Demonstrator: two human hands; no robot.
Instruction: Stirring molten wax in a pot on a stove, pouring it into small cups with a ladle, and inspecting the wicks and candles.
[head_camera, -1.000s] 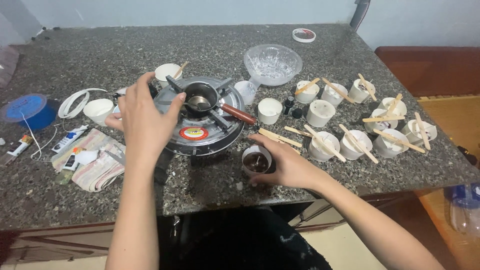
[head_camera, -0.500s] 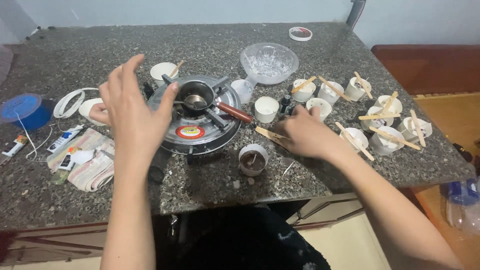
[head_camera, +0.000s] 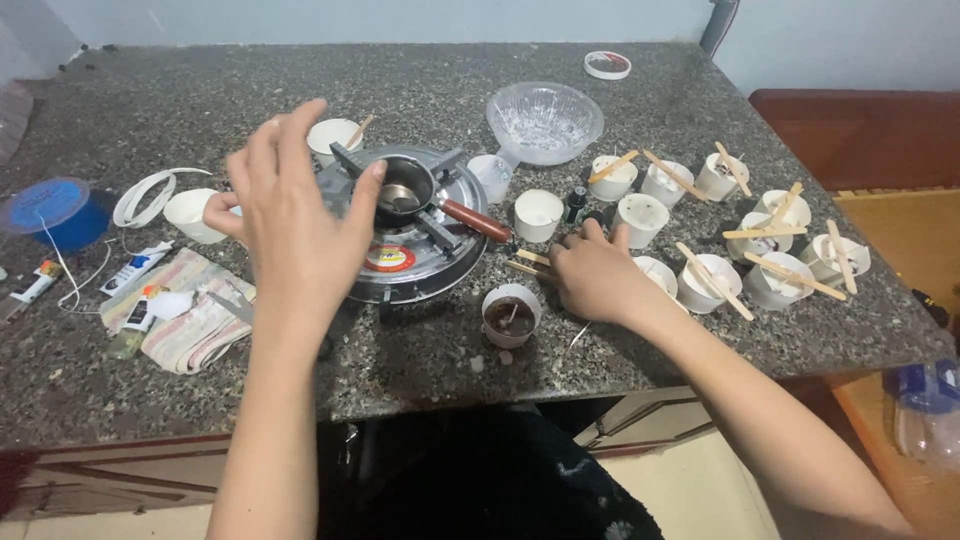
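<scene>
My left hand (head_camera: 295, 215) hovers open, fingers spread, over the left side of a round metal stove (head_camera: 420, 262). On the stove sits a small metal pot (head_camera: 403, 190) with a brown handle (head_camera: 476, 220) pointing right. My right hand (head_camera: 592, 272) lies palm down on the stone counter, fingers over wooden sticks (head_camera: 527, 264) just right of the stove. Whether it grips one is hidden. A white cup of dark liquid with a wick (head_camera: 511, 316) stands alone in front of the stove, left of my right hand.
Several white cups with sticks across them (head_camera: 765, 250) crowd the right side. A glass bowl (head_camera: 545, 120) stands behind the stove. At left lie a striped cloth (head_camera: 195, 325), tubes (head_camera: 140, 270), a white cup (head_camera: 192, 213) and a blue round lid (head_camera: 52, 212). The counter's front edge (head_camera: 500, 395) is close.
My right hand let go of the dark-liquid cup and moved right and back onto the wooden sticks. My left hand rose and opened wider beside the pot.
</scene>
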